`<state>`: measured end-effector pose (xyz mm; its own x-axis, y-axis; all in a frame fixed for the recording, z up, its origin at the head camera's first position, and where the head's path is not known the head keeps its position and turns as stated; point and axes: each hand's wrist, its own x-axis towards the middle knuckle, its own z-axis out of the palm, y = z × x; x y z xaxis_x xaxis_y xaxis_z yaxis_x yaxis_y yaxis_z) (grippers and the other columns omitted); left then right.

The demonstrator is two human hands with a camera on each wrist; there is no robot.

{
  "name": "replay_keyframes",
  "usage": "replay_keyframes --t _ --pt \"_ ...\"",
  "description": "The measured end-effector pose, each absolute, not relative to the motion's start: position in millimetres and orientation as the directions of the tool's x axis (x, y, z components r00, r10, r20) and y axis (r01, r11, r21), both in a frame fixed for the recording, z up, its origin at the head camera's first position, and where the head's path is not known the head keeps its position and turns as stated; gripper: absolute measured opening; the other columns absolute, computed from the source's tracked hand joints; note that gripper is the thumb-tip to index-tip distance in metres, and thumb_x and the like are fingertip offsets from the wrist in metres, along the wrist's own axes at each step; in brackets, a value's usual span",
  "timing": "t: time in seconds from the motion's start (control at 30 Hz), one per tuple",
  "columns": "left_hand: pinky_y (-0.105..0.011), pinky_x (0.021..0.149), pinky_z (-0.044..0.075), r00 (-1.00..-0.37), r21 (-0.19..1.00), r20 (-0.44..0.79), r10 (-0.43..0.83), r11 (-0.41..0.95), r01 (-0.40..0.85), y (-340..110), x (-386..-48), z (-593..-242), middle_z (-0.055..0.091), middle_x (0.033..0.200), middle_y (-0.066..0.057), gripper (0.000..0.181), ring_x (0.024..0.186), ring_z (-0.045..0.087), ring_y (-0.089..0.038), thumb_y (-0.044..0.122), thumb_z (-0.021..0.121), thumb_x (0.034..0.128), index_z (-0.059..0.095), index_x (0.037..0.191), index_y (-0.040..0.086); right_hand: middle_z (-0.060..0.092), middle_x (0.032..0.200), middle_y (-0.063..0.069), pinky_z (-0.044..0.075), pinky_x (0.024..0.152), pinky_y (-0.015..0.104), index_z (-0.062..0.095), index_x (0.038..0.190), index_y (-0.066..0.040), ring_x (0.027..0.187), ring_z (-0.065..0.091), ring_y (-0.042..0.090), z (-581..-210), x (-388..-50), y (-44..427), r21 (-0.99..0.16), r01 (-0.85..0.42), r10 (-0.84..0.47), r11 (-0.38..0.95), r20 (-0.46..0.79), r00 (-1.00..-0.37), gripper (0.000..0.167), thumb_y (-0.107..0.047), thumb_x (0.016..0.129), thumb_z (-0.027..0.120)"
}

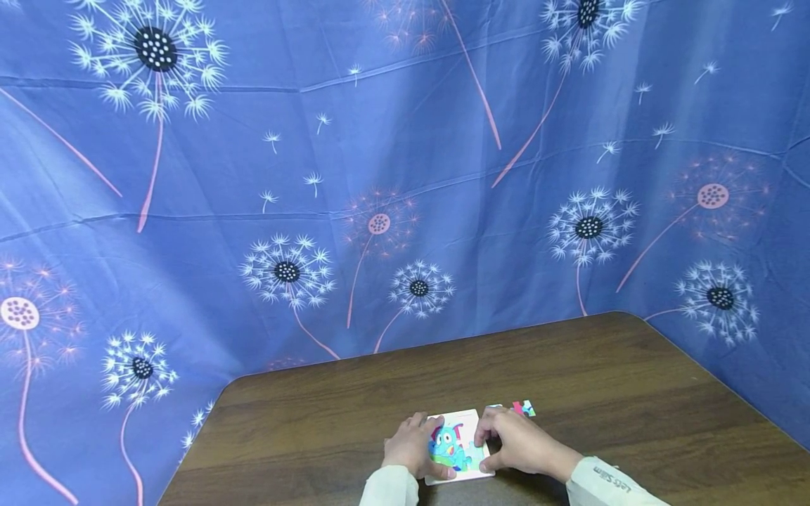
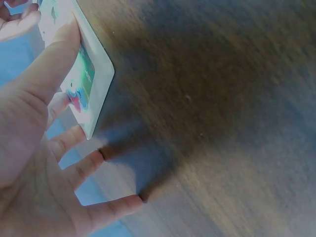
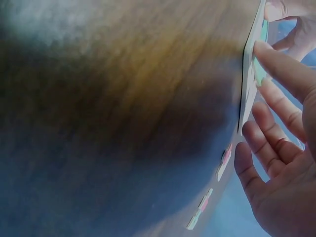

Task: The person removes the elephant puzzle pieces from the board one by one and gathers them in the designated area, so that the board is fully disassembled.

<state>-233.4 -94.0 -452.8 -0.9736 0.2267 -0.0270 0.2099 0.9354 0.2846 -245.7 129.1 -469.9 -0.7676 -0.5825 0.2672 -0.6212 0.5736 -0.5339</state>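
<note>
A white-framed puzzle board with a blue cartoon creature lies on the table. My left hand spans its left side, thumb over the near part and index finger at the far part; in the left wrist view the other fingers of the hand are spread, some tips on the tabletop. At the board's right side, my right hand has thumb and index finger around a green puzzle piece lying at the board. The right hand's other fingers are loosely bent, holding nothing.
Several loose puzzle pieces lie beyond the right hand, partly hidden by it; two stacks or pieces show in the right wrist view. The brown wooden table meets a blue dandelion-print cloth at its back and sides.
</note>
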Motion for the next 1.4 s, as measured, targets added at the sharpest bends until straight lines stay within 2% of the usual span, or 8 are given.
replay_keyframes --t 0.2,0.33,0.43,0.57,0.67,1.1,1.33,1.4 --pt "-0.074 0.089 0.048 -0.974 0.290 -0.023 0.227 0.934 0.211 -93 -234 -452 0.057 0.136 -0.012 0.082 0.126 0.055 -0.039 0.037 0.097 0.0636 0.063 0.136 0.018 0.052 0.084 -0.019 0.049 0.068 0.025 0.064 0.081 -0.022 0.080 0.052 0.002 -472 -245 129 -0.505 -0.623 -0.559 0.597 0.295 -0.775 0.033 -0.024 0.066 0.093" --pt "-0.073 0.089 0.048 -0.975 0.282 -0.033 0.220 0.938 0.203 -92 -233 -451 0.057 0.136 -0.012 0.083 0.126 0.055 -0.039 0.038 0.096 0.0643 0.062 0.137 0.018 0.051 0.080 -0.021 0.052 0.075 0.030 0.062 0.079 -0.025 0.101 0.066 0.024 -474 -244 129 -0.465 -0.607 -0.534 0.644 0.296 -0.792 0.034 -0.028 0.064 0.093" --pt "-0.070 0.089 0.050 -0.976 0.257 -0.038 0.216 0.946 0.199 -92 -233 -451 0.057 0.136 -0.011 0.084 0.125 0.055 -0.038 0.040 0.096 0.0642 0.062 0.138 0.019 0.055 0.082 -0.019 0.056 0.081 0.038 0.062 0.078 -0.026 0.118 0.061 0.044 -473 -243 129 -0.440 -0.601 -0.531 0.667 0.284 -0.798 0.034 -0.032 0.065 0.093" --pt "-0.066 0.087 0.053 -0.976 0.238 -0.041 0.216 0.950 0.201 -90 -232 -449 0.058 0.136 -0.010 0.083 0.124 0.056 -0.037 0.039 0.096 0.0645 0.062 0.137 0.019 0.055 0.087 -0.018 0.053 0.071 0.032 0.064 0.078 -0.027 0.097 0.063 0.017 -470 -244 131 -0.431 -0.607 -0.557 0.667 0.252 -0.791 0.031 -0.034 0.067 0.092" --pt "-0.065 0.086 0.054 -0.975 0.241 -0.043 0.217 0.950 0.200 -88 -231 -448 0.058 0.135 -0.010 0.081 0.124 0.056 -0.037 0.038 0.096 0.0646 0.063 0.137 0.019 0.051 0.087 -0.018 0.046 0.063 0.025 0.066 0.079 -0.026 0.079 0.047 0.002 -468 -246 133 -0.442 -0.620 -0.580 0.648 0.242 -0.778 0.030 -0.034 0.069 0.093" --pt "-0.069 0.089 0.051 -0.977 0.263 -0.075 0.201 0.949 0.175 -90 -235 -453 0.056 0.139 -0.012 0.082 0.128 0.053 -0.039 0.037 0.095 0.0656 0.062 0.138 0.019 0.052 0.085 -0.020 0.044 0.061 0.021 0.073 0.080 -0.025 0.076 0.045 -0.002 -464 -250 132 -0.450 -0.635 -0.589 0.628 0.260 -0.765 0.024 -0.033 0.069 0.093" --pt "-0.069 0.088 0.051 -0.975 0.257 -0.070 0.211 0.948 0.186 -91 -235 -452 0.057 0.138 -0.012 0.081 0.128 0.053 -0.039 0.037 0.095 0.0655 0.062 0.138 0.020 0.057 0.096 -0.020 0.052 0.075 0.030 0.078 0.089 -0.026 0.088 0.053 0.003 -458 -254 142 -0.505 -0.618 -0.607 0.602 0.213 -0.766 0.021 -0.039 0.076 0.089" --pt "-0.069 0.088 0.051 -0.975 0.260 -0.070 0.213 0.947 0.188 -90 -236 -453 0.056 0.138 -0.012 0.081 0.128 0.053 -0.040 0.037 0.095 0.0655 0.062 0.137 0.018 0.058 0.098 -0.019 0.052 0.075 0.031 0.078 0.091 -0.026 0.090 0.055 0.005 -456 -255 147 -0.507 -0.621 -0.609 0.598 0.216 -0.763 0.021 -0.040 0.078 0.088"
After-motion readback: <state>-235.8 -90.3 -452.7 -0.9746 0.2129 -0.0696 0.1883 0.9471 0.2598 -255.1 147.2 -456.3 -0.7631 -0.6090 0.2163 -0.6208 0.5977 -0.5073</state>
